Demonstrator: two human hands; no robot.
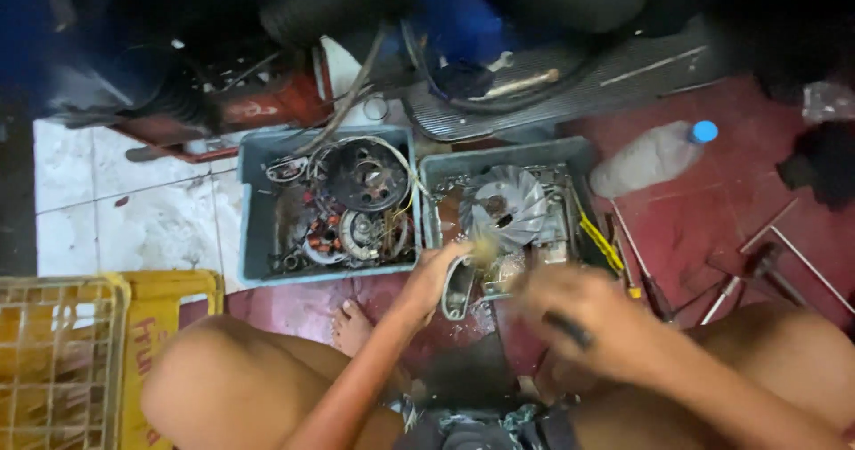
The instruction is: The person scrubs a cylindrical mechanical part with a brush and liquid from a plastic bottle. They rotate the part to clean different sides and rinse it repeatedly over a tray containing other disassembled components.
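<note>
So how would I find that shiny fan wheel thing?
Look at the two grey trays on the floor. The fan wheel lies in the one on the right, just beyond the left hand. It alone is pale silver with curved blades; the other tray holds dark round parts.

- The left hand (438, 270) is stretched forward from a bare, thin forearm that runs up from the lower middle of the view
- Its fingers curl down, closed on a small curved metal part (458, 290)
- The right hand (583, 318) sits nearer the body, blurred, knuckles up and fingers bent
- A dark thin object (567, 329) lies in its grip; what it is cannot be told
- The right forearm slants in from the lower right corner
- Both bare knees are bent wide apart, and a bare foot (352, 327) shows between them
</note>
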